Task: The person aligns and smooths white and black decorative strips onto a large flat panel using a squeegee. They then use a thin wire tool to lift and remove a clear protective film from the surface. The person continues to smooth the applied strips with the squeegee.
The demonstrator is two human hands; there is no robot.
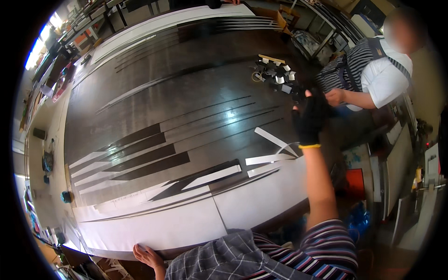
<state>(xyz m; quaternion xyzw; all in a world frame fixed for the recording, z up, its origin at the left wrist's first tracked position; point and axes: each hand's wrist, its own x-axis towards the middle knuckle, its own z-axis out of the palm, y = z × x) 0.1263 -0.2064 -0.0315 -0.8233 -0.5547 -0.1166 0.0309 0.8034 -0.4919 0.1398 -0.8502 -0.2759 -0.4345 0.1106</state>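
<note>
My left hand (147,255) is bare and rests with fingers stretched out on the near edge of the white sheet (154,233) covering the front of the table. Far to the right, my right hand (310,119) reaches out in a black glove with a yellow cuff. Two bare fingertips stick out of it, held apart, and nothing shows between them; the other fingers blend into the dark background. Just beyond this hand lies a pile of small black and white pieces (280,77). White strips (273,140) lie on the table beside my right wrist.
Dark pointed strips (149,167) and thin rods lie in rows across the dark tabletop (186,102). A co-worker (373,74) in a striped apron stands at the right edge, a hand near my glove. Long strips (247,23) are bundled at the far edge. An orange-red box (354,183) sits below right.
</note>
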